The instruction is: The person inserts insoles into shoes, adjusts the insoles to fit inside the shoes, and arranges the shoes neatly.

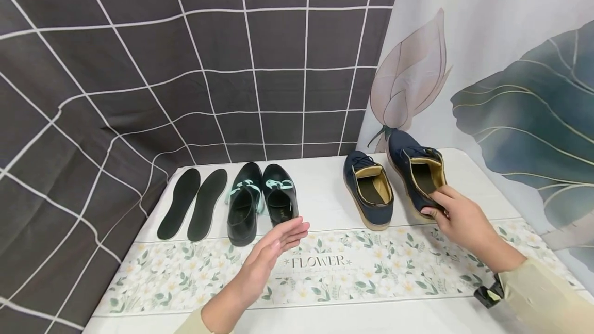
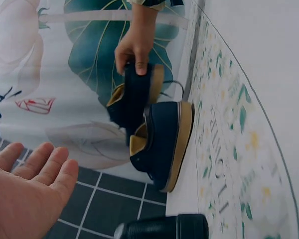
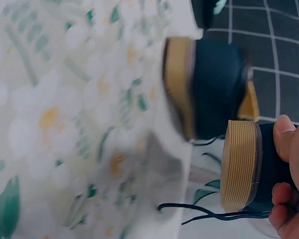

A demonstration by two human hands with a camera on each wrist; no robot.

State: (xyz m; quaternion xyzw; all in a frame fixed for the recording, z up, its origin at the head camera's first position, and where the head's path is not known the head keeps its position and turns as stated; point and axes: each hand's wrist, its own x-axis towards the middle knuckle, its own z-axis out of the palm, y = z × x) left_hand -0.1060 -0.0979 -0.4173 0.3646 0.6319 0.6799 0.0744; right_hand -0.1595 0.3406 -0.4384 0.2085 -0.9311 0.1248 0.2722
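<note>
My right hand (image 1: 457, 218) grips the heel of a navy lace-up shoe (image 1: 401, 147), thumb outside and fingers at the collar. This shoe has a tan ribbed sole, and its heel is raised off the table in the right wrist view; loose laces (image 3: 214, 213) hang beside it. Its mate, another navy shoe (image 1: 379, 214), stands just to the left on the table, toe towards the wall. Palm turned inward and fingers straight, my left hand (image 1: 266, 256) hovers with nothing in it. Its fingertips overlap the heel of a black shoe (image 1: 277, 173) in the head view.
A second black shoe (image 1: 241, 230) with mint laces stands beside the first. Two dark insoles (image 1: 180, 202) lie side by side at the left. A floral band crosses the white table (image 1: 320, 169). Behind hang a dark grid cloth (image 1: 278, 92) and a leaf-print curtain (image 1: 473, 55).
</note>
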